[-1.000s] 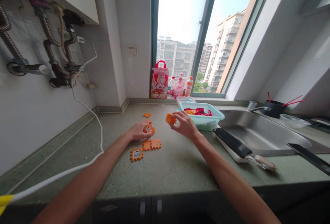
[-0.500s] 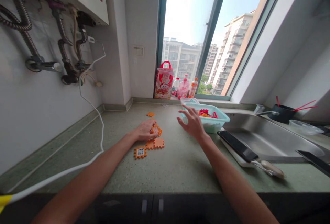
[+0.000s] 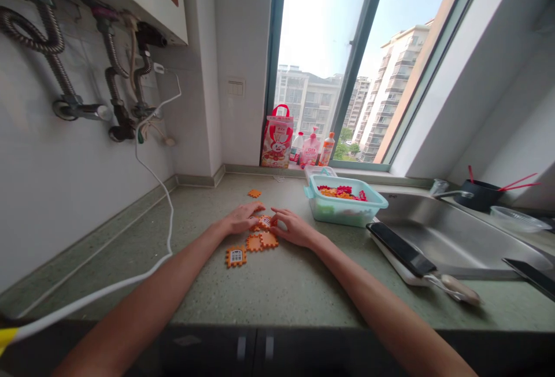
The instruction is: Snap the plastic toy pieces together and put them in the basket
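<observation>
On the counter, an orange interlocking tile with a white window-like insert [image 3: 265, 222] lies between my two hands, partly covered by fingers. My left hand [image 3: 239, 219] grips its left side, thumb low and fingers over the top. From the right, my right hand [image 3: 293, 228] has its curled fingers and thumb at the tile's other edge. Just below are two plain orange tiles [image 3: 262, 241], side by side. A windowed orange tile [image 3: 236, 257] rests nearer to me, and a small orange piece [image 3: 254, 193] sits farther back.
A light-blue basket [image 3: 342, 218] of red and orange pieces stands right of my hands, beside the metal sink [image 3: 437, 226]. A black flat object [image 3: 401, 248] lies at the sink's near-left edge. A white cable [image 3: 172, 215] runs along the left. Bottles [image 3: 310, 149] line the windowsill.
My right hand has come from beside the basket, leftward and nearer to me, to the windowed tile. My left hand has stayed at the tiles.
</observation>
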A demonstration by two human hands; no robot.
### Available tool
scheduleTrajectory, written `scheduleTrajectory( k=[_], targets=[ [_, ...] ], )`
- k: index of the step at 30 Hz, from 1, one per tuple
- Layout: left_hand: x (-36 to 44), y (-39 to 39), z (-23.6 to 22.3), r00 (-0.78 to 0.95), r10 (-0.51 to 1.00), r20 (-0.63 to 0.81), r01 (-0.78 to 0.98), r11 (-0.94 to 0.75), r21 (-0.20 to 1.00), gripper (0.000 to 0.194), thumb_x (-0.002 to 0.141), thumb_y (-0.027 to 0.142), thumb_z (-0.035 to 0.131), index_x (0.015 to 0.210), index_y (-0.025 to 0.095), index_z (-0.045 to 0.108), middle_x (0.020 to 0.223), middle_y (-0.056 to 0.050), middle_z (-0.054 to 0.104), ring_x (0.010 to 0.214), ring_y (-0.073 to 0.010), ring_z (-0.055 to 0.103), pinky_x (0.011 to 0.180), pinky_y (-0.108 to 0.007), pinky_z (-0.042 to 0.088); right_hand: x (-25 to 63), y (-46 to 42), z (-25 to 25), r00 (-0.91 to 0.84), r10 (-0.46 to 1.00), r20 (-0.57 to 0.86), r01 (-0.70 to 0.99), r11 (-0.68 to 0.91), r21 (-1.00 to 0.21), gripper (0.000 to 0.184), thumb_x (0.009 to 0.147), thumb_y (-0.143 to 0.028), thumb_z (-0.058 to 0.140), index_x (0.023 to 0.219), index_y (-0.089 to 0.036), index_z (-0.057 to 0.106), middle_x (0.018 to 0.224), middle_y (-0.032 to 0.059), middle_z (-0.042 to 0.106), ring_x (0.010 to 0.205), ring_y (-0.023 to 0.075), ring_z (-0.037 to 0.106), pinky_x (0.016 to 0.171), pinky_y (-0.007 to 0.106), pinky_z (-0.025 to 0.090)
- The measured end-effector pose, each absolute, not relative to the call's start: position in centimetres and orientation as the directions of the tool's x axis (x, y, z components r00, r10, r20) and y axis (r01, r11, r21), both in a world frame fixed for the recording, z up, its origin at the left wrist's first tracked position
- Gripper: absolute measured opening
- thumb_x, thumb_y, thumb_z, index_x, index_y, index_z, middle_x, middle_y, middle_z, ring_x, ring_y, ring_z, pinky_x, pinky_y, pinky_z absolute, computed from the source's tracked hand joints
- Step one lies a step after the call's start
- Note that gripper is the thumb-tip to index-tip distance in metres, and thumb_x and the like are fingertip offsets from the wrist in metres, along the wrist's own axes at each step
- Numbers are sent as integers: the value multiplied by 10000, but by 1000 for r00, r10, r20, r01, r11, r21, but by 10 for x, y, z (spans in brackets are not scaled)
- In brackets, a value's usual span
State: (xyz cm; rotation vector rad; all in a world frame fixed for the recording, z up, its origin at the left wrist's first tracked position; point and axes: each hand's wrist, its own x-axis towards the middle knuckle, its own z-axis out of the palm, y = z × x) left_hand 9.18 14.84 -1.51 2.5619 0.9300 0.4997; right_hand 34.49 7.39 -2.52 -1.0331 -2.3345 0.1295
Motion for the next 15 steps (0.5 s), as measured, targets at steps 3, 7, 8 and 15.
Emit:
scheduleTrajectory(
  k=[3, 7, 8, 15],
  targets=[
    [90, 148, -15, 732, 635, 248, 526, -758, 386, 448, 885, 258, 565, 1327, 214, 619, 1429, -83, 653, 1307, -239, 614, 1138, -359, 463, 345, 77, -27, -510, 737, 444, 642, 670, -374, 104, 963, -280, 698, 1049, -225, 718, 1180, 107, 768, 1193, 250, 693, 1046, 405, 533],
    [89, 141, 2, 769, 482, 419, 468, -872, 143, 302, 959, 332, 600, 1223, 207, 677, 1480, -103, 618, 1426, -264, 515, 1231, -445, 365, 348, 80, -27, -480, 768, 425, 652, 636, -413, 109, 925, -212, 702, 1032, -206, 725, 997, 58, 774, 954, 209, 716, 919, 338, 541],
    [89, 137, 10, 779, 433, 454, 449, -890, 78, 287, 985, 357, 589, 1206, 202, 686, 1461, -110, 631, 1421, -271, 518, 1227, -462, 367, 349, 81, -27, -466, 771, 435, 655, 631, -417, 124, 921, -197, 695, 1040, -204, 729, 996, 55, 772, 929, 201, 709, 899, 327, 536],
    [92, 39, 51, 767, 28, 641, 216, -952, -217, 238, 1025, 364, 545, 1084, 224, 728, 844, -46, 753, 783, -190, 709, 793, -348, 618, 351, 82, -28, -441, 752, 490, 634, 647, -423, 150, 959, -266, 666, 1069, -223, 758, 1030, 60, 777, 974, 211, 694, 919, 328, 509]
  ],
)
